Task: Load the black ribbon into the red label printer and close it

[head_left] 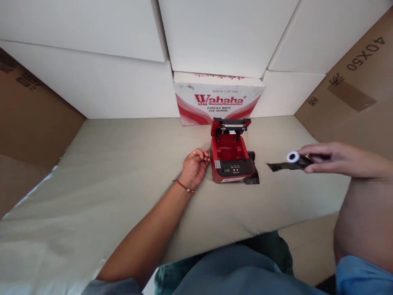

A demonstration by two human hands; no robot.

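Observation:
A small red receipt printer [232, 162] stands on the cloth-covered table, its lid [231, 125] raised and its red paper bay showing. Against the printer's left side rests my left hand [197, 166], fingers curled in and nothing visible in them. Off to the right, my right hand [328, 157] grips a paper roll [294, 157] with a white end and a dark hollow core. Black wrapping [284, 166] trails to the left from the roll. Another piece of black wrapping [253, 176] lies beside the printer's right side, partly hidden behind it.
Behind the printer stands a red and white Wahaha water carton [219, 96], against stacked white boxes [129, 82]. Brown cardboard walls rise at the left [33, 110] and right [353, 73]. The table cloth [123, 164] ends at a front edge near my body.

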